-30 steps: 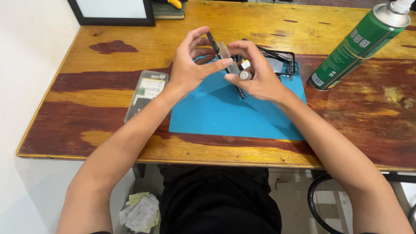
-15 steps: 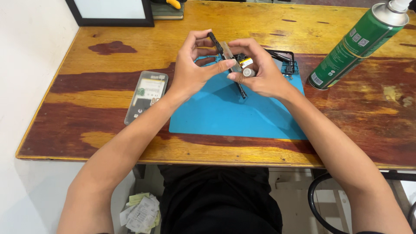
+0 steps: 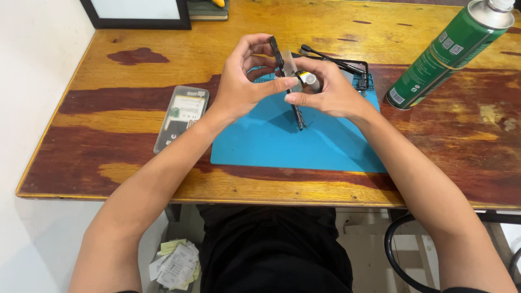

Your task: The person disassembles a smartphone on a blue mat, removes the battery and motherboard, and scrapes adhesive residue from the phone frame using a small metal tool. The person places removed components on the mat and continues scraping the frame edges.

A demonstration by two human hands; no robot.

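Fingers point(image 3: 251, 50) of our left hand point(image 3: 239, 87) curl around the upper end of a thin dark phone point(image 3: 284, 81), pinching it by its long edges, while the thumb presses against its flat face. Our right hand point(image 3: 331, 95) closes on it from the other side, thumb and forefinger pinched near its middle, with a small silvery part point(image 3: 309, 79) tucked under the fingers; we cannot tell what that part is. We hold the phone edge-on, raised above the blue mat point(image 3: 287, 144), its lower end pointing down close to the mat; whether it touches we cannot say.

We judge the phone light and stiff but fragile: a thin slab that would crack or bend if twisted, and smooth enough to slip. Holding it by the long edges, with both hands sharing the load, looks safest; pressure on the flat face should stay gentle.

On the wooden surface point(image 3: 135, 130) a clear case point(image 3: 182, 116) lies well left of the mat. A black frame point(image 3: 353, 70) rests at the mat's far edge, just behind our hands. A green spray can point(image 3: 445, 57) stands tilted in view to the right, apart from the mat.
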